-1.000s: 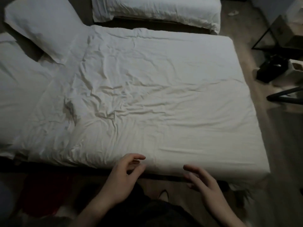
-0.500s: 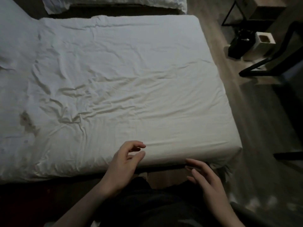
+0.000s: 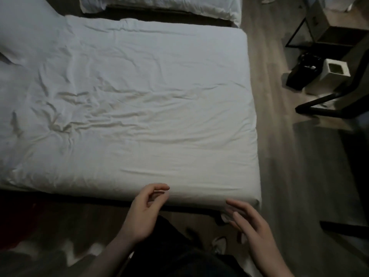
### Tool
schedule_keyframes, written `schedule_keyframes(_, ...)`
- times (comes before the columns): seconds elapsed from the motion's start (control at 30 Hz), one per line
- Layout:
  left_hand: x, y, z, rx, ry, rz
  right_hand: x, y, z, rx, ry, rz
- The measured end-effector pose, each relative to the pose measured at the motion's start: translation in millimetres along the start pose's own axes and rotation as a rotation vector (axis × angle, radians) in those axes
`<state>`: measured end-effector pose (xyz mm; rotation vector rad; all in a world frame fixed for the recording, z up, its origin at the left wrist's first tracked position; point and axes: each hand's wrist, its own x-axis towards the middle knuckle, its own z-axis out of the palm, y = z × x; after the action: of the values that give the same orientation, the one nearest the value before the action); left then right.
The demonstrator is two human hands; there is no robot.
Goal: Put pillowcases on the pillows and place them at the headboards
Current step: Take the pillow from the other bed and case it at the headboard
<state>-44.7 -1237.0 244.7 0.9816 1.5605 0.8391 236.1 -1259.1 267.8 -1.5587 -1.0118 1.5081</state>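
The view has swung back to the left since half a second ago, so a pillow corner now shows at the top left again, and both hands have stayed low at the near edge of the bed.

The left hand (image 3: 144, 214) is at about 6 o'clock. Its grip is loosely curled, thumb and fingers close but pinching nothing. The right hand (image 3: 252, 226) is at about 5 o'clock. Its fingers are spread and it holds nothing too.

The bed (image 3: 139, 108) fills the middle, with a wrinkled white sheet on top. One pillow (image 3: 24, 31) lies at 10 o'clock, with its corner on the bed. It is cut off by the edge of the view. A second pillow (image 3: 159, 5) lies at 12 o'clock, past the far edge of the bed, with a dark gap between. Whether either one has its case on is too hard to tell. No loose pillowcase is in view. On the floor (image 3: 279, 156) at 2 o'clock sit a black bin (image 3: 303, 72) and a white box (image 3: 335, 72), touching each other.

It looks like the in-between part of the job, with hands free and nothing picked up yet. The next move is likely to go and get a pillow or a case, and the 10 o'clock pillow is far from both hands, so that means a long reach or a step around the bed.
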Motion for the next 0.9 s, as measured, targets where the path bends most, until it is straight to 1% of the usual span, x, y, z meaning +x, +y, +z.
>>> schedule_keyframes(0.13,-46,1,74,-0.032,0.061,-0.018,1,-2,-72,-0.052,-0.069,0.031)
schedule_keyframes(0.23,-65,12,110,-0.055,0.092,-0.023,16,-12,-101,-0.075,-0.116,0.015)
schedule_keyframes(0.3,-64,18,127,-0.069,0.098,-0.02,26,-17,-113,-0.072,-0.114,0.005)
schedule_keyframes(0.43,-32,32,153,-0.084,0.053,0.016,39,-18,-138,-0.042,-0.078,0.028)
schedule_keyframes(0.5,-12,41,165,-0.092,0.038,0.007,40,-15,-156,-0.053,-0.058,0.049)
schedule_keyframes(0.7,30,67,200,-0.051,0.032,0.08,68,-16,-203,-0.041,0.0,0.087)
schedule_keyframes(0.8,45,77,225,-0.054,0.063,0.073,99,-29,-225,-0.087,-0.029,0.075)
schedule_keyframes(0.9,61,85,257,-0.072,0.127,0.042,143,-38,-255,-0.109,-0.118,0.086)
